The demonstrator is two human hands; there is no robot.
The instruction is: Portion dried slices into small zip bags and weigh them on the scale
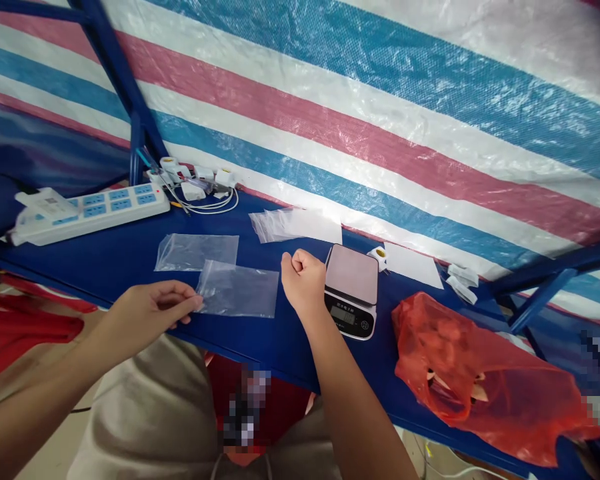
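My left hand (163, 301) pinches the left edge of a clear plastic zip bag (243, 290), which lies flat near the table's front edge. A second clear bag (197, 252) lies just behind it, partly overlapped. My right hand (304, 277) is closed in a fist above the table, between the front bag and a digital kitchen scale (353, 273). Whatever the fist may hold is hidden by its fingers. The scale's plate has nothing on it, and its display is too small to read.
At the back lie a stack of clear bags (275, 225) and white paper (413, 263). A power strip (100, 207) and white chargers with cables (205, 183) occupy the left. On the right sits a red plastic bag (520, 393) with pieces inside. Blue frame bars (545, 300) edge the table (280, 347).
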